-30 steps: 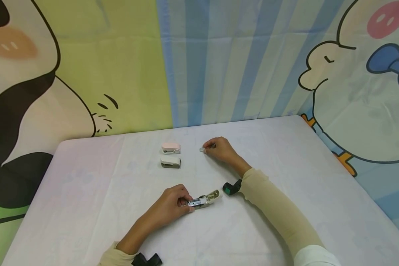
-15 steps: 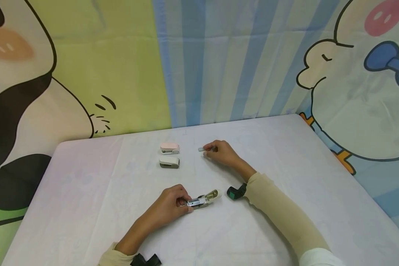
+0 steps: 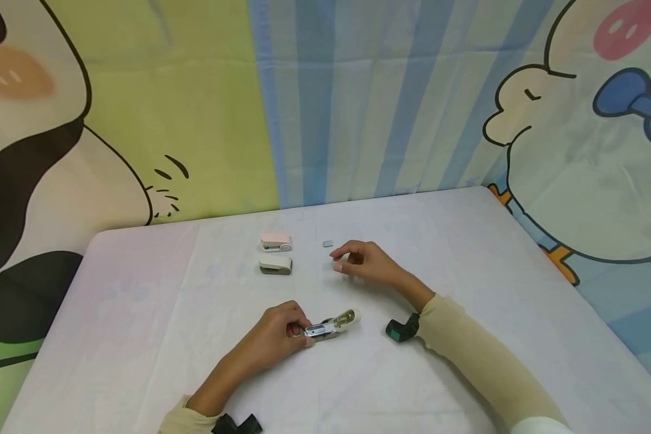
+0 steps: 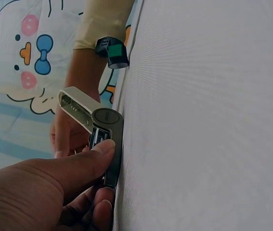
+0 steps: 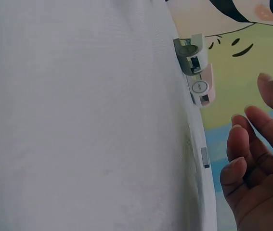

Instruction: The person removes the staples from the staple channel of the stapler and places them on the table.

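Observation:
My left hand (image 3: 283, 333) pinches the rear of a small stapler (image 3: 331, 327) near the table's front. The stapler's top is swung up, baring the metal magazine, and in the left wrist view the thumb presses on the magazine of the stapler (image 4: 108, 130). My right hand (image 3: 366, 263) is over the table farther back, with fingers loosely bent and nothing between them. Just beyond its fingertips lies a small grey strip of staples (image 3: 328, 244), also seen in the right wrist view as a little strip (image 5: 205, 157) apart from the right hand (image 5: 259, 154).
Left of the strip, a pink stapler (image 3: 276, 242) and a white-grey stapler (image 3: 275, 265) stand one behind the other. The white-clothed table (image 3: 141, 337) meets a cartoon-printed curtain (image 3: 352, 108) at its back edge. Dark cameras are strapped to both wrists.
My right hand has let go of the staple strip, leaving it on the table, and drawn back toward the right and front. The left hand still holds the raised stapler in the same place.

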Demonstrator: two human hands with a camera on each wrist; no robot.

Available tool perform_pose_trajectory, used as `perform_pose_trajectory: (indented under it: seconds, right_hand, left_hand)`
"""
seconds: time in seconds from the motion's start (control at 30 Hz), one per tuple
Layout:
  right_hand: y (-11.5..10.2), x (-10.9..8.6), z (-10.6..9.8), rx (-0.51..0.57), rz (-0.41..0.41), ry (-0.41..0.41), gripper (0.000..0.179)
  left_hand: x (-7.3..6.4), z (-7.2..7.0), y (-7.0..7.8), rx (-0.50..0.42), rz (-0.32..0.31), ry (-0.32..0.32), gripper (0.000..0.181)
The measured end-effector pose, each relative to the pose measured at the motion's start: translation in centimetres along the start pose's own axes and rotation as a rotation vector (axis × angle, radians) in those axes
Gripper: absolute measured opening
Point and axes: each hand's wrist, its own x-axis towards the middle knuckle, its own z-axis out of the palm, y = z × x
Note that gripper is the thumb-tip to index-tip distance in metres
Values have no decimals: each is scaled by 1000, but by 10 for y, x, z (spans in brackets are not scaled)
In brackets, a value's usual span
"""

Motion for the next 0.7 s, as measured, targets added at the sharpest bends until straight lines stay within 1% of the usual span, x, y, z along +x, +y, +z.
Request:
perform_pose_trajectory:
  seconds: [0.2, 0.33, 0.5, 0.6, 0.7]
  right_hand:
    - [-15, -10, -1, 5, -64, -96, 28]
    - [-22, -18, -4, 37, -103, -119, 29]
    - [-27, -26, -4, 77, -90, -124, 29]
    - [-31, -30, -2, 78, -74, -137, 28]
    - [-37, -36, -3, 69, -75, -148, 26]
  left_hand:
    - [0, -1, 0, -3, 1, 0, 17]
    - [1, 1, 1, -4, -3, -4, 18]
    - [2, 1, 1, 3, 1, -1, 18]
    - [1, 1, 0, 6, -4, 7, 19]
    - [1, 1, -1, 0, -8, 4, 19]
